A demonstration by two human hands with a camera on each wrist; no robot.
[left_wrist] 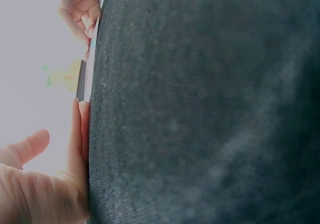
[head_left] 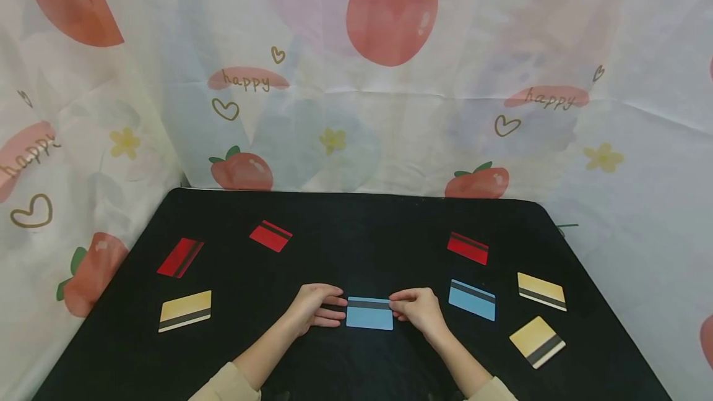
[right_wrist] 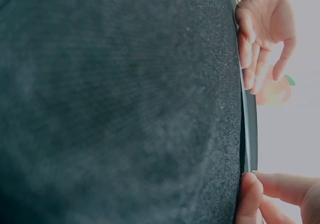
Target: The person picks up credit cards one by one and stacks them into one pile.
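A blue magnetic-stripe card (head_left: 369, 318) is between the two hands near the front of the black table, its dark stripe towards the far side. The right hand (head_left: 419, 309) pinches its right edge between thumb and finger; in the right wrist view those fingertips (right_wrist: 250, 186) meet on the thin edge. At the card's left edge is the left hand (head_left: 315, 309), fingers extended and thumb apart, fingertips right at the edge. From the left wrist view, the left hand (left_wrist: 42, 184) shows straight fingers low against the tabletop.
On the black table (head_left: 356, 240) lie other striped cards. Red ones (head_left: 181, 257) are at the back left and back right (head_left: 468, 248). A yellow card (head_left: 185, 311) lies left; another blue card (head_left: 472, 300) and two yellow ones (head_left: 537, 342) lie right. A printed curtain (head_left: 390, 122) hangs behind.
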